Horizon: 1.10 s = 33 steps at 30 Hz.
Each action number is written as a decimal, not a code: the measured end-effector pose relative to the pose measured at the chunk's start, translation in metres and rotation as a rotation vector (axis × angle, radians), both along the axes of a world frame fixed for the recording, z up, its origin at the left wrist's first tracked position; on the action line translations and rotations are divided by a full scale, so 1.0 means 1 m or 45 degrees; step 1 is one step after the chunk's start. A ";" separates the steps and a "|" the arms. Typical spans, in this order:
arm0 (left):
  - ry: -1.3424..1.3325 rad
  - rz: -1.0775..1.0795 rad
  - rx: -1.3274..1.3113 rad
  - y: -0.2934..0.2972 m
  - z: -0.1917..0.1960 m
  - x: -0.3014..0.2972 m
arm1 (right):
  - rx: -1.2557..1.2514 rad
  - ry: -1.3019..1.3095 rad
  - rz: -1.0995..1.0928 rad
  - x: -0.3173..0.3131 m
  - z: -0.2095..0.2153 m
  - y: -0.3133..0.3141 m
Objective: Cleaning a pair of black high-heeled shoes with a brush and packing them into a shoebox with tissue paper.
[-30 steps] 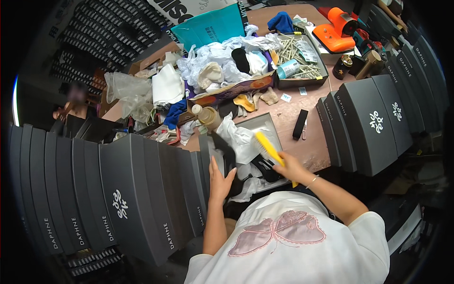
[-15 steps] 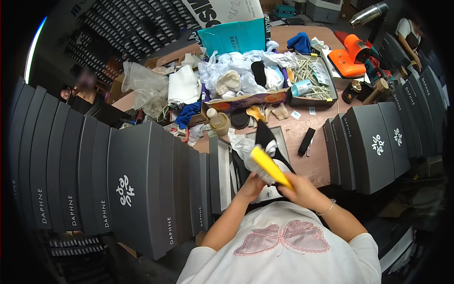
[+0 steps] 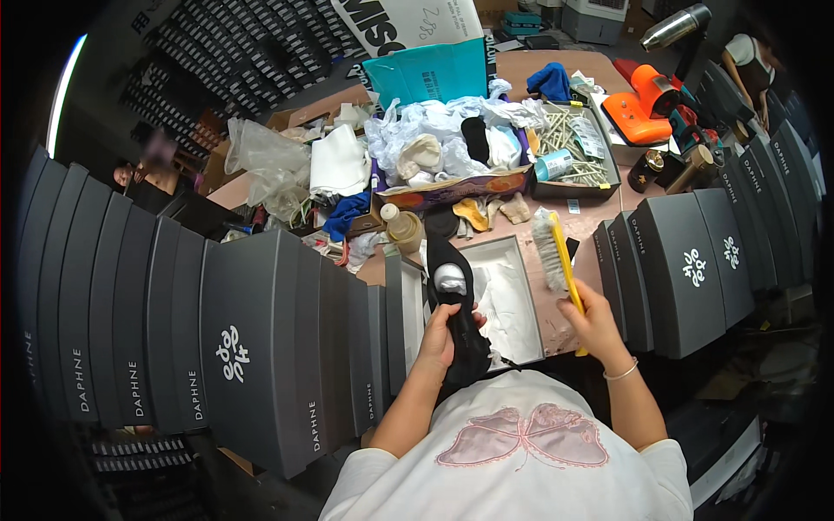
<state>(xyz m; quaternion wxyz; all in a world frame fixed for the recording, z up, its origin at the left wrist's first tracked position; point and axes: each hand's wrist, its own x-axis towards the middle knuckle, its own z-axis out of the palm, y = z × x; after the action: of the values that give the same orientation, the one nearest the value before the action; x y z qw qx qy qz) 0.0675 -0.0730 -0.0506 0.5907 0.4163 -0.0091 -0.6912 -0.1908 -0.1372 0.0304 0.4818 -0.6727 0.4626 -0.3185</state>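
Observation:
My left hand [image 3: 441, 337] is closed around a black pointed shoe [image 3: 470, 334], its toe pointing away from me. White stuffing shows in the shoe's opening. My right hand [image 3: 593, 323] grips the yellow handle of a brush [image 3: 566, 269], whose pale bristles face left. Brush and shoe are apart. Between them and below lies an open shoebox [image 3: 528, 300] with white paper [image 3: 504, 300] inside. Part of a small black object shows behind the brush.
Dark shoeboxes stand in rows at left [image 3: 252, 347] and right [image 3: 678, 269]. Farther back are a carton of crumpled paper [image 3: 452, 189], a box of pale sticks [image 3: 569, 143], a bottle [image 3: 401, 227] and an orange tool [image 3: 638, 113]. Another person [image 3: 747, 65] is at far right.
My right hand has moved right with the brush, away from the shoe. The brush has turned more upright. My left hand has shifted left with the shoe, uncovering the box's white paper.

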 end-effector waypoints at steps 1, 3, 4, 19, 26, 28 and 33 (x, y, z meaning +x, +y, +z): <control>-0.052 -0.039 -0.015 0.003 0.004 0.003 | 0.318 -0.180 -0.029 -0.004 -0.006 -0.004; -0.119 -0.157 -0.072 0.008 -0.002 0.002 | 0.694 -0.452 -0.014 -0.004 -0.012 -0.010; 0.043 -0.296 -0.218 0.010 -0.003 -0.002 | 0.749 -0.546 0.030 0.004 -0.014 -0.016; 0.133 -0.541 -0.110 -0.005 0.028 -0.039 | 0.823 -0.437 0.340 0.054 -0.021 -0.026; 0.524 -0.468 -0.364 0.006 0.019 -0.036 | -1.095 0.093 0.108 -0.003 0.007 -0.007; 0.466 -0.452 -0.221 0.006 0.031 -0.040 | -1.043 0.571 0.285 -0.027 -0.008 -0.026; 0.495 -0.579 -0.437 0.002 0.023 -0.042 | -1.044 0.690 0.454 -0.030 0.029 -0.015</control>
<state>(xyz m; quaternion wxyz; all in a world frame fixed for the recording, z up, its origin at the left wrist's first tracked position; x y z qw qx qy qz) 0.0257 -0.0714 -0.0277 0.4737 0.1587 -0.1050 -0.8599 -0.2204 -0.1525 0.0591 0.0884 -0.9327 0.2861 -0.2009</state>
